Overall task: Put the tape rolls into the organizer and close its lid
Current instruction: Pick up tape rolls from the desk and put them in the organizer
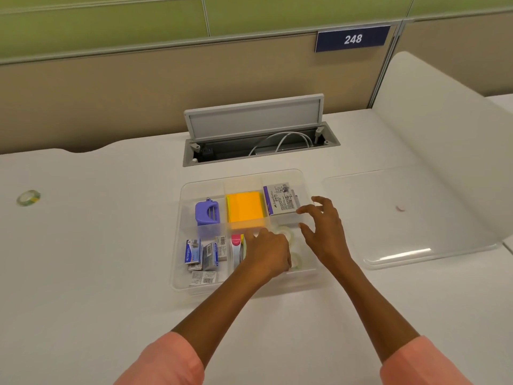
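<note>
A clear plastic organizer (pixel 183 218) sits open on the white desk. Its front right compartment holds two clear tape rolls: one (pixel 286 234) near the divider and one (pixel 296 261) closer to me, partly hidden by my left hand. My left hand (pixel 268 251) reaches over that compartment with its fingers curled down; whether it grips anything is hidden. My right hand (pixel 323 227) hovers over the organizer's right edge, fingers spread, holding nothing. A green-patterned tape roll (pixel 28 197) lies far left on the desk. The clear lid (pixel 410 218) lies flat to the right of the organizer.
Other compartments hold a purple punch (pixel 207 212), orange sticky notes (pixel 244 208), staple boxes (pixel 201 254), a pink-capped item (pixel 236 247) and a labelled box (pixel 279 200). An open cable hatch (pixel 258 134) is behind. A white divider panel (pixel 444 134) rises at right.
</note>
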A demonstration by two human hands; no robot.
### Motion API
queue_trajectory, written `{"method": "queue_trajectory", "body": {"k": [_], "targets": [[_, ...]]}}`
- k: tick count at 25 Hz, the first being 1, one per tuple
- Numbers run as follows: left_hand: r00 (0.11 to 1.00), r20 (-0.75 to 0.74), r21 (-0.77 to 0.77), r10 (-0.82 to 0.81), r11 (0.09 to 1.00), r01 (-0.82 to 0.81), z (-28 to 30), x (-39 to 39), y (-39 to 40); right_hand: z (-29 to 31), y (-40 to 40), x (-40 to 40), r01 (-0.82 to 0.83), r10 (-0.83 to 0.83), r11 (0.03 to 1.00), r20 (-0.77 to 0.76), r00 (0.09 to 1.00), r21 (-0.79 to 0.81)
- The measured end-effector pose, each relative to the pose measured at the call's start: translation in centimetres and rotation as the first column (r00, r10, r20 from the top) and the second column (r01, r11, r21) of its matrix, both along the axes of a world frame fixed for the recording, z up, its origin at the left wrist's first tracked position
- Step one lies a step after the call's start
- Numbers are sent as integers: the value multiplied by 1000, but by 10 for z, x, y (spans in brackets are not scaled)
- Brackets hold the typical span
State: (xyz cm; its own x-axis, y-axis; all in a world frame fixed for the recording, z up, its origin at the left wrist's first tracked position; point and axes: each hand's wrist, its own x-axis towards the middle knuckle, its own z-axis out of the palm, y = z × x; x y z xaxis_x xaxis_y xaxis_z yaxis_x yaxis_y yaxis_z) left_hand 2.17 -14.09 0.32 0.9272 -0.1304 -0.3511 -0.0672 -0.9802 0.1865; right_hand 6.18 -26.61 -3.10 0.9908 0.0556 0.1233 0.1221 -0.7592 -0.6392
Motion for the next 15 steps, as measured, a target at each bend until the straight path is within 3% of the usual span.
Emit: {"method": "queue_trajectory", "body": {"k": [8, 15], "targets": [[990, 126, 26, -56, 998, 53, -4, -7, -4, 0, 1, 0, 1, -1, 1000, -23, 1000, 28], [989, 101, -17, -108, 994, 110, -12, -9, 1, 2, 1, -1, -6, 6, 1000, -18, 1000, 17]]}}
